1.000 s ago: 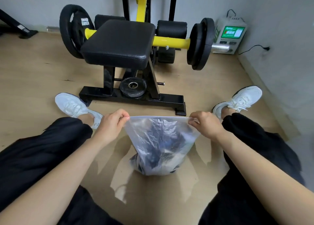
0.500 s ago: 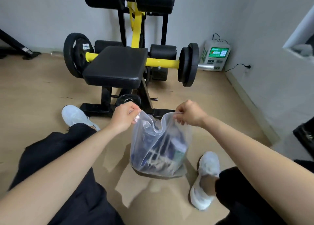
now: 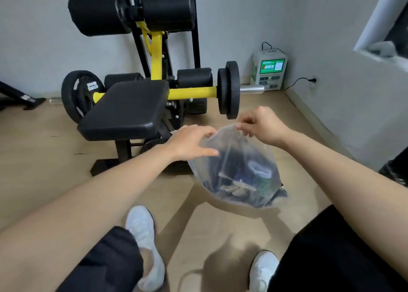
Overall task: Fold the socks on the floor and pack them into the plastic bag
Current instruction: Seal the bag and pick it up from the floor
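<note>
The clear plastic bag [image 3: 223,194] hangs above the floor, in front of the bench. Folded socks [image 3: 258,170] fill its lower part, mostly dark with one pale cuff. My right hand [image 3: 262,126] pinches the bag's top edge at its right corner. At the bag's upper left, my left hand [image 3: 189,142] rests against it with fingers stretched along the rim and the thumb lying straight across the near side. I see no loose socks on the floor.
A black and yellow weight bench [image 3: 128,110] with plates [image 3: 228,89] stands just behind the bag. A white charging box [image 3: 269,71] sits in the corner by the right wall [image 3: 353,97]. My white shoes [image 3: 143,232] stand on the wooden floor [image 3: 44,159] below.
I have risen and the view lifted. The bag came up off the floor and moved right. My left hand's pinch on the rim has loosened to straight fingers.
</note>
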